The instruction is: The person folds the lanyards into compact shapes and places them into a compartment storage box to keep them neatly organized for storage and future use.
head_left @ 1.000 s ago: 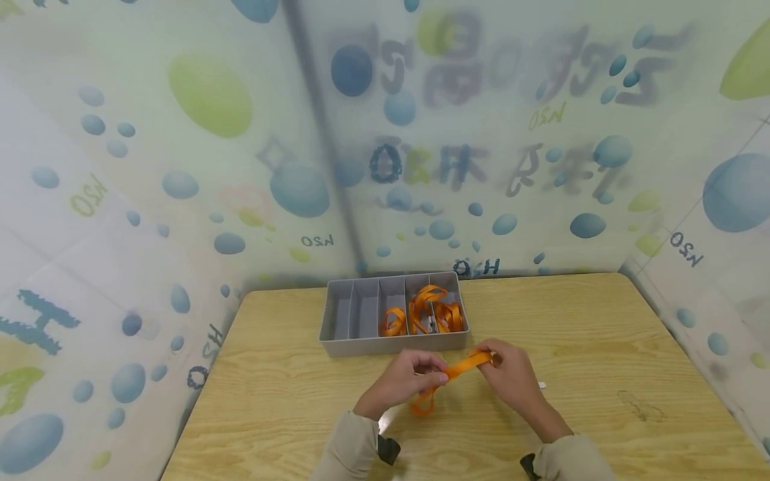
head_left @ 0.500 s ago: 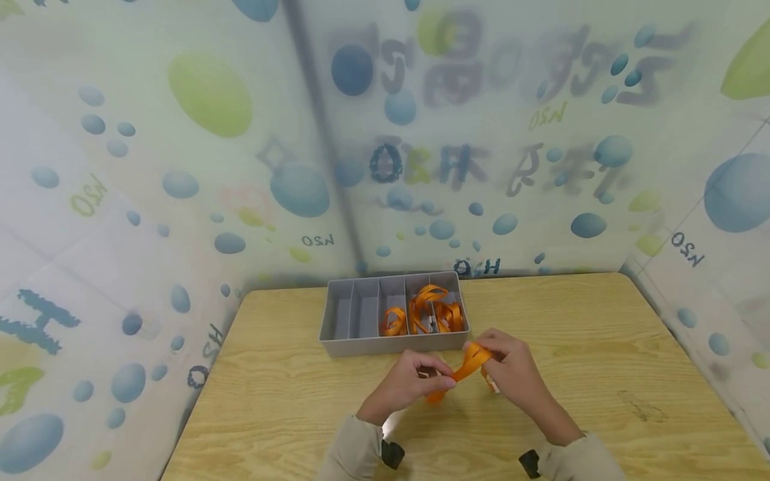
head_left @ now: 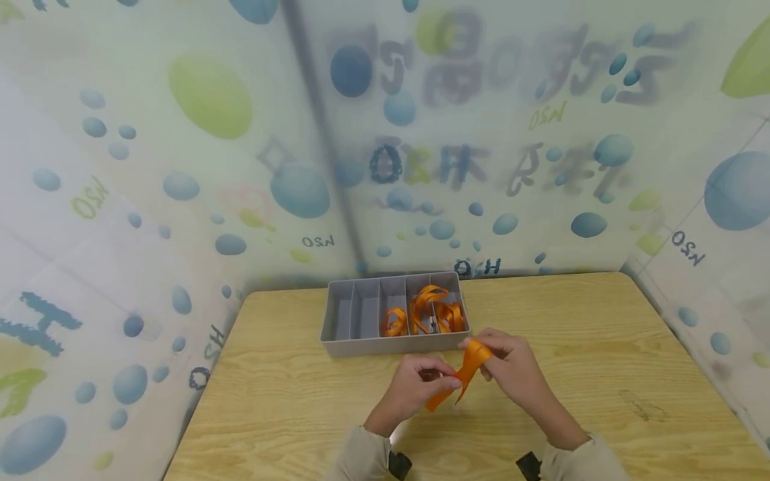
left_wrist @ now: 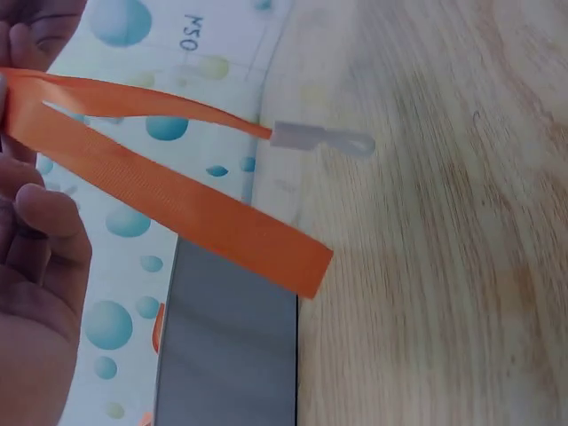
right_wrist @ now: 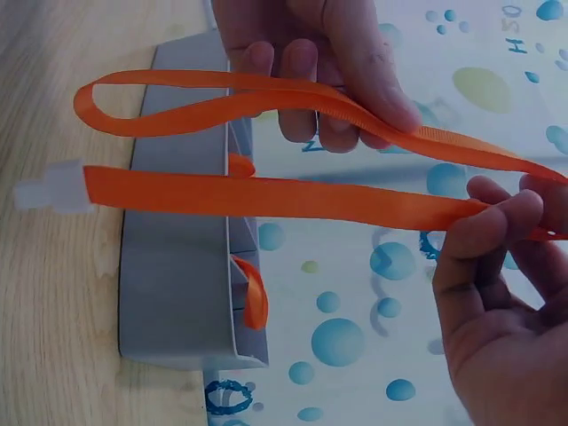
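An orange lanyard [head_left: 475, 355] is held up between both hands, above the table in front of the grey box. My left hand [head_left: 416, 389] pinches the strap between thumb and fingers, and a loop [right_wrist: 169, 115] of it hangs below in the right wrist view. My right hand [head_left: 512, 369] pinches the lanyard higher up, where the strap bends over the fingers. From there a length hangs down to a whitish plastic clip [right_wrist: 64, 186], which also shows in the left wrist view beyond the nearer strap. The two hands are close together.
The grey divided box [head_left: 394, 345] stands at the back of the wooden table [head_left: 289, 401], just beyond the hands. Coiled orange lanyards [head_left: 428, 300] lie in its three right-hand compartments. A patterned wall covering [head_left: 361, 220] rises behind the table.
My left hand has shifted slightly right, closer to my right hand. The strap, earlier stretched nearly level between them, now bends upward over the right fingers, its lower parts hanging between the hands.
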Tool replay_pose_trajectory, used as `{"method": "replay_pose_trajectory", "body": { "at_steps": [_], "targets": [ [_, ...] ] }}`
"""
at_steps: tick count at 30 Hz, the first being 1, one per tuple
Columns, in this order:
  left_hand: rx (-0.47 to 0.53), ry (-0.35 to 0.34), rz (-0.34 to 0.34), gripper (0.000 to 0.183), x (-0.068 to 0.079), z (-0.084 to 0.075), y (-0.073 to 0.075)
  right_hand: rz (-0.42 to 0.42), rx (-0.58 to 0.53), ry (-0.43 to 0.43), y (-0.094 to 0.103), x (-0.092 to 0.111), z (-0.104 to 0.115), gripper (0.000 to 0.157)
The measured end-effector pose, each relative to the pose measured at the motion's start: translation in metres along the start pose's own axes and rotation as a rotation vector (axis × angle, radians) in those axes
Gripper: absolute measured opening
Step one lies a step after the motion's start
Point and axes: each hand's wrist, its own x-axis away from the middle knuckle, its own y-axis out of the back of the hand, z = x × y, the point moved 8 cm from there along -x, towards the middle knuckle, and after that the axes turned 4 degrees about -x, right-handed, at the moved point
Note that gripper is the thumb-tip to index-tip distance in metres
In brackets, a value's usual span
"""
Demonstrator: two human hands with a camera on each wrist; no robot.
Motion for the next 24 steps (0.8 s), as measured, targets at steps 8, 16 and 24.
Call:
{"method": "replay_pose_trajectory", "body": {
  "at_steps": [8,16,24],
  "targets": [
    [0.08,-0.035,-0.055,0.022,0.001,-0.009,-0.003,-0.002,-0.054,0.051,-0.001,-0.002,0.013,0.016],
    [0.144,0.005,-0.049,0.05,0.002,-0.01,-0.004,0.015,-0.11,0.058,-0.008,-0.004,0.021,0.017],
    [0.135,0.014,0.062,0.049,0.001,-0.01,-0.01,0.025,-0.109,0.049,-0.012,-0.004,0.025,0.017]
  ]
}}
